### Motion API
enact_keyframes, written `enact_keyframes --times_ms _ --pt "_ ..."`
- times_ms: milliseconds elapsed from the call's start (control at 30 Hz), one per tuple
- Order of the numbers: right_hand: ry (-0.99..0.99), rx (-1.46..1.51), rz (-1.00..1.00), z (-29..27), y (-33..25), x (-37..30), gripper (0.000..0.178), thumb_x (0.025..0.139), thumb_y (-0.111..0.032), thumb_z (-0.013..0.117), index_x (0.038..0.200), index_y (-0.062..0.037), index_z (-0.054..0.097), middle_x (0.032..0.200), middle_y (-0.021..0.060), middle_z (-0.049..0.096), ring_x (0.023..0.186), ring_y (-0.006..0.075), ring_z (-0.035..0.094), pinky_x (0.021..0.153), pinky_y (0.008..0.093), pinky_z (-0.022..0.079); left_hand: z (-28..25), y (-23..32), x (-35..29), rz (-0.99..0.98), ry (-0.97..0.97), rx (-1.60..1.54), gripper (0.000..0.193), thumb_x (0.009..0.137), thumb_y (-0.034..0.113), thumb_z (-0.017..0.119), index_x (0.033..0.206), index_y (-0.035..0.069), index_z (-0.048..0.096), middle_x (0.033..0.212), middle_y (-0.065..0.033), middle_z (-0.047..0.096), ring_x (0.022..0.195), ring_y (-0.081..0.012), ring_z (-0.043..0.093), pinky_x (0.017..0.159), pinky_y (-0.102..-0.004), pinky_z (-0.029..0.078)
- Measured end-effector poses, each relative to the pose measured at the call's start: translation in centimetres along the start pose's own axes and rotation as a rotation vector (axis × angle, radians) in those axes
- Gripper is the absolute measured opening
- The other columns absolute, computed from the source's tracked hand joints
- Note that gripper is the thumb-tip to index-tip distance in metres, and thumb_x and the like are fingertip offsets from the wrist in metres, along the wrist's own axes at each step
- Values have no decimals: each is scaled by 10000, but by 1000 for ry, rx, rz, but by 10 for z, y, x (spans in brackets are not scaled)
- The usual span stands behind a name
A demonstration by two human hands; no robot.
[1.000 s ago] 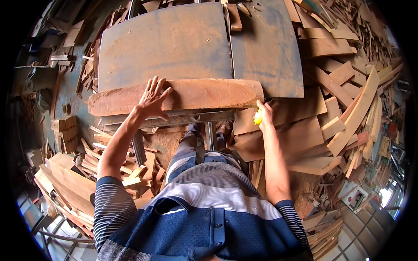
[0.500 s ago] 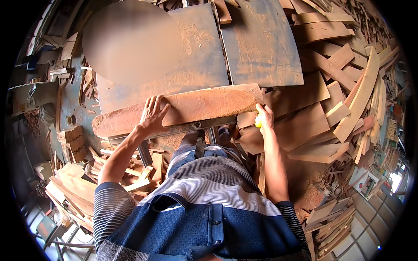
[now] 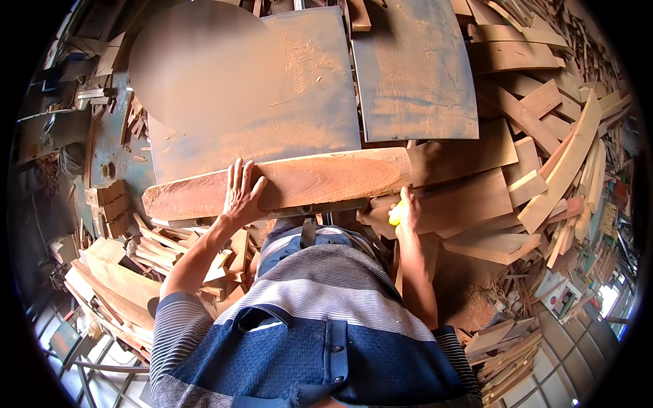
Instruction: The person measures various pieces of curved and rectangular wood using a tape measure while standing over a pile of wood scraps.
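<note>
A long reddish-brown wooden board (image 3: 326, 178) lies crosswise in front of me, along the near edge of a dusty metal machine table (image 3: 320, 115). My left hand (image 3: 241, 198) rests on the board left of its middle, with the fingers stretched out flat and slightly apart. Just below the board's right end is my right hand (image 3: 409, 209), its fingers closed round a small yellow object (image 3: 395, 215). Most of that object is hidden by the hand, so its kind cannot be made out.
A second metal plate (image 3: 415, 81) stands right of a narrow slot. Wide planks (image 3: 469, 200) and curved offcuts (image 3: 564, 163) pile up on the right. Loose wood pieces (image 3: 122, 279) lie at lower left, beside stacked blocks (image 3: 109, 204). A blurred round patch hides the upper left.
My right hand has drawn back a little toward me from the board's right end, with the yellow object. The view has shifted slightly; my left hand stays on the board.
</note>
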State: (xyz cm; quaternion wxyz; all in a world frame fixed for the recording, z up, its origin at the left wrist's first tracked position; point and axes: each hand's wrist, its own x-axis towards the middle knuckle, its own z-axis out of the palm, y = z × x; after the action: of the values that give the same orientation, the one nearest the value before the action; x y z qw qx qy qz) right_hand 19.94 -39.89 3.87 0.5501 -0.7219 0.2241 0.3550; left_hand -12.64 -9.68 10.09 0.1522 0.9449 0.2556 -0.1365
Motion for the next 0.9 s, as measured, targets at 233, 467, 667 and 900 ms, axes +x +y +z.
enact_keyframes --times_ms 233,467,667,900 --pt "-128 -252 72 -43 83 -2 308 850 -272 751 1061 -50 724 939 68 703 786 188 646 709 323 510 1 -8 9 76 117 9 849 515 410 906 1255 112 615 1506 -280 349 1416 -501 292 1193 -649 204" --pt "-248 -694 7 -35 67 -11 486 846 -350 755 1177 -1 683 1012 112 695 935 203 633 826 327 501 -24 -38 58 69 186 31 794 510 340 893 1211 82 622 1462 -278 387 1382 -484 341 1184 -619 256" --pt "-187 -447 -56 -52 81 17 531 852 -251 762 1301 -10 614 1116 107 661 875 190 637 753 322 532 -73 -72 129 113 234 44 836 501 369 899 1232 73 621 1454 -272 396 1367 -466 355 1173 -590 274" --pt "-142 -383 -7 -52 32 12 459 868 -177 734 1290 -26 634 1020 76 644 784 155 622 697 292 529 -105 -119 198 93 264 122 880 523 360 880 1307 103 575 1452 -256 407 1370 -449 361 1178 -552 289"
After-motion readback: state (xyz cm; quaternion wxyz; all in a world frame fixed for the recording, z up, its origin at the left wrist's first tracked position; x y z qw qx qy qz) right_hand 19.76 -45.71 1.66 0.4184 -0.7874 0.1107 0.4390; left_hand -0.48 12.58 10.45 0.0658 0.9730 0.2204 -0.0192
